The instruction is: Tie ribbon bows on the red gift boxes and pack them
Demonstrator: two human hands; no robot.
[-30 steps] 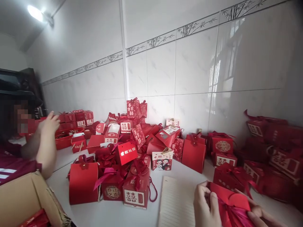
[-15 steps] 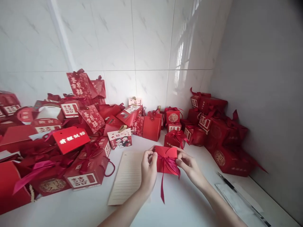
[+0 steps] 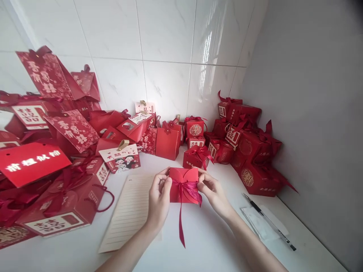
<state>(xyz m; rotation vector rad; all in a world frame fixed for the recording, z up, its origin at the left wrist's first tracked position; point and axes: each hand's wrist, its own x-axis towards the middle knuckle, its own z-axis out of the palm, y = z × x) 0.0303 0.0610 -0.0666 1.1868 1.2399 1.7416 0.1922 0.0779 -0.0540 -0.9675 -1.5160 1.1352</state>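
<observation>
Red box [image 3: 183, 186] bridges left hand [image 3: 159, 198] and right hand [image 3: 214, 193].

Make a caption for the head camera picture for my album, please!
Left grip and right grip hold a red rectangular cardboard box tied with a long, glossy magenta ribbon.

Red box [image 3: 185, 175] w/ bow [image 3: 190, 189] — held btwn L fingers [image 3: 166, 186] & R fingers [image 3: 202, 186], notepad [image 3: 127, 213] L, pen [image 3: 269, 221] R
</observation>
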